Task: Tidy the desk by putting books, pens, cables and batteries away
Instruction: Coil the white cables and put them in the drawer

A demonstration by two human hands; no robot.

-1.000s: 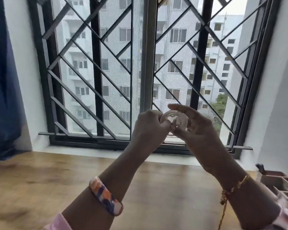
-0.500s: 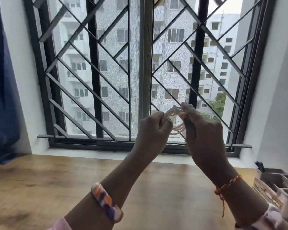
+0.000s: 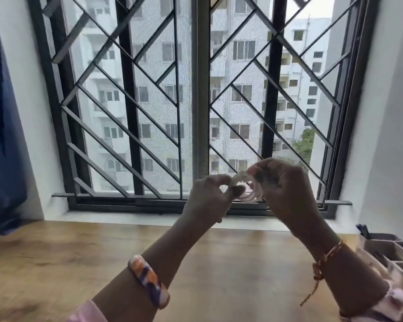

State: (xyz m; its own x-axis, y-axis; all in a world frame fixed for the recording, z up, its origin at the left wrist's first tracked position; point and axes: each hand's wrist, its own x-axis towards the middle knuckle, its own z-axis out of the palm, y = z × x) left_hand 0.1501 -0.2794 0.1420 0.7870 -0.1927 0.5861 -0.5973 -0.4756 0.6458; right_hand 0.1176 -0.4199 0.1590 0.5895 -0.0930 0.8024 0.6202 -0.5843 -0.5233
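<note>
Two hands meet in mid-air above a wooden desk (image 3: 56, 263), working a small coil of pale cable (image 3: 247, 191) between them. The left hand (image 3: 207, 201) has its fingers curled, thumb and forefinger pinching one side of the coil near its top; the right hand (image 3: 286, 189) closes round the other side, fingers bent over the loops so that part of the cable is hidden behind them. The coil itself hangs between the two hands, clear of the desk and in front of the lower edge of a barred window (image 3: 196, 101), its whitish loops blurred so that no plug or end can be made out. A chunky orange, white and purple bangle (image 3: 149, 281) circles the left forearm, and a thin braided thread bracelet (image 3: 323, 261) with a loose tail sits on the right wrist; pink patterned sleeves show at the bottom of the view. At the desk's far right edge stands a grey desk organiser (image 3: 391, 249) with several compartments, something dark and upright sticking out of its rear section, too blurred to identify. A dark blue curtain (image 3: 2, 135) hangs at the left, beside the white window reveal. Beyond the black diagonal grille, pale apartment blocks and a patch of green foliage fill the view.
</note>
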